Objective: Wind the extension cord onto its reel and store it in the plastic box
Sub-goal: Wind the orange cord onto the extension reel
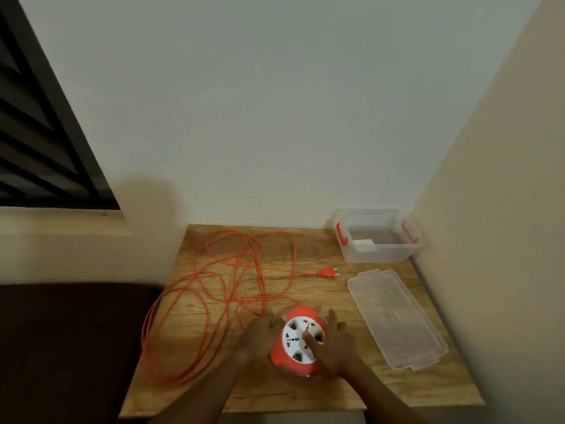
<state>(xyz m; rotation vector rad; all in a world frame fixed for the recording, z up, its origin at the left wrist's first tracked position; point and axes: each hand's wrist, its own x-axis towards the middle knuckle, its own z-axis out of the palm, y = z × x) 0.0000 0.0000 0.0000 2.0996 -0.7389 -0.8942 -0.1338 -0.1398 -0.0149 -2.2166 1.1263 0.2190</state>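
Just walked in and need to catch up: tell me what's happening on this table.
A person has both hands on an orange cord reel at the table's near edge: left hand on its side, right hand across the white socket face. Most of the orange cord lies loose across the table, plug free. The clear plastic box stands open, lid beside it.

**Cord sprawl left, box parts right**

Loose orange cord (226,289) covers the table's (305,393) left half and spills over its left edge. The lid (397,319) lines the right edge; the open box (379,237) fills the far right corner. Bare wood lies along the near edge.
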